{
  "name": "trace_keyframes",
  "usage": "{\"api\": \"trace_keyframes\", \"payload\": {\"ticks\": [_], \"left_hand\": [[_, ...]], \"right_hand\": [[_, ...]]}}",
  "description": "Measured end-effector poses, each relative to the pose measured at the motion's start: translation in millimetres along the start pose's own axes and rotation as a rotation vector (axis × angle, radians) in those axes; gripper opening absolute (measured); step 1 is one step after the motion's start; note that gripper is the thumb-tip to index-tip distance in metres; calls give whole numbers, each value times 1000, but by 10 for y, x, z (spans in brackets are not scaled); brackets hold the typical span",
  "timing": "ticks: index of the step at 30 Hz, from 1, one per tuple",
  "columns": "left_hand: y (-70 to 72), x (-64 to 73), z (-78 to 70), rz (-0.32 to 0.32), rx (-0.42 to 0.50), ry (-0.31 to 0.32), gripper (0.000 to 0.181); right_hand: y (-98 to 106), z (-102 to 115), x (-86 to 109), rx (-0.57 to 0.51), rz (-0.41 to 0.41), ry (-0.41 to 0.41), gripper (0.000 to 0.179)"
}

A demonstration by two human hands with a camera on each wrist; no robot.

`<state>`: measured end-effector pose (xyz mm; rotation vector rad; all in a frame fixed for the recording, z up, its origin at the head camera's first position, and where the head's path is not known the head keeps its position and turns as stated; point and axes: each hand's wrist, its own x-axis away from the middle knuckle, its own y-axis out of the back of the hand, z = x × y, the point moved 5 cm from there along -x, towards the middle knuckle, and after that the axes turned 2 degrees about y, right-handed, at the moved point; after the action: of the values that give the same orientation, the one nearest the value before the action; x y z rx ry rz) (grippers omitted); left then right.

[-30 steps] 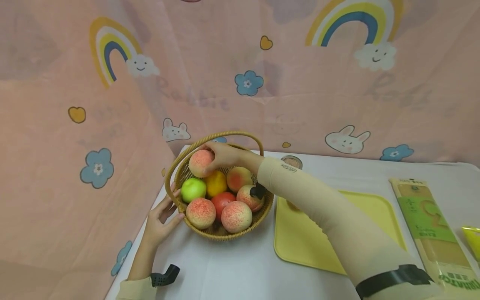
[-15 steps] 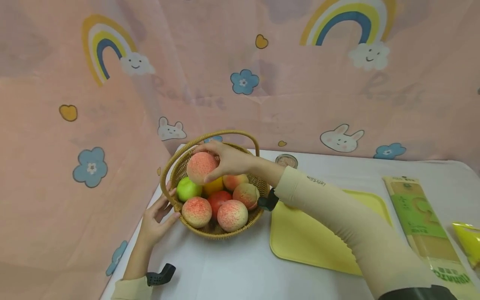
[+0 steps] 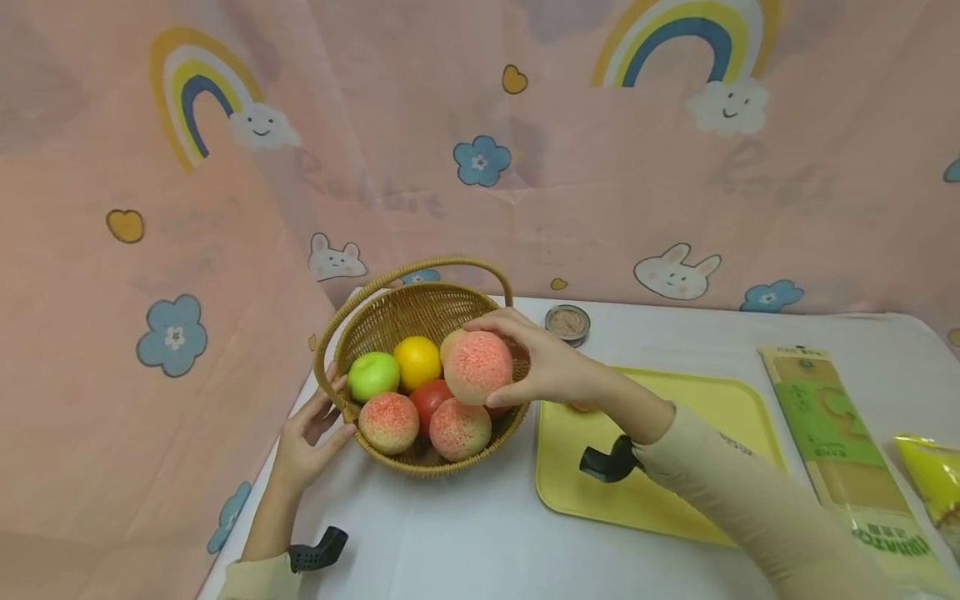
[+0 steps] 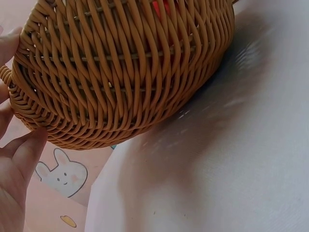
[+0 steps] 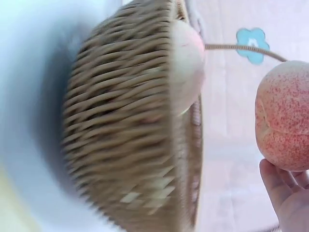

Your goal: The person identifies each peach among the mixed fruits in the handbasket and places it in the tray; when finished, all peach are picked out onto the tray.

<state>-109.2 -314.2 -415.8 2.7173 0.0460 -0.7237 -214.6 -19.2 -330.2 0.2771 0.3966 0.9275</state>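
In the head view my right hand holds a pink-and-cream peach over the right side of a wicker basket. The right wrist view has this peach raised beyond the basket's rim, fingertips against its underside. My left hand grips the basket at its left rim, by the foot of the handle; its thumb presses the woven side. Inside lie a green apple, an orange, a red fruit and peaches. The held peach hides other fruit behind it.
A yellow tray lies right of the basket, partly under my right forearm, with a small orange-brown item on it. Behind it stands a small round container. Farther right are a green-labelled flat packet and a yellow bag.
My right hand has lifted the peach from the basket's back left and carried it rightward, uncovering the orange. The left hand stays at the basket's rim.
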Motion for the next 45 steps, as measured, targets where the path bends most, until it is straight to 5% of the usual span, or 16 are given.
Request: {"api": "trace_keyframes", "payload": {"ticks": [8, 16, 22, 33, 45], "left_hand": [[50, 37, -13, -16, 6, -4, 61], [43, 5, -46, -12, 7, -2, 60], [48, 9, -48, -19, 27, -3, 60], [9, 3, -82, -28, 41, -30, 62], [-32, 6, -47, -6, 1, 24, 60]], "right_hand": [[173, -265, 651, -44, -179, -14, 80], [526, -492, 1254, 177, -361, -35, 79], [800, -765, 1591, 185, -412, -139, 77], [1004, -1348, 1844, 125, -368, -454, 84], [1026, -1563, 1877, 38, -300, -443, 85]]}}
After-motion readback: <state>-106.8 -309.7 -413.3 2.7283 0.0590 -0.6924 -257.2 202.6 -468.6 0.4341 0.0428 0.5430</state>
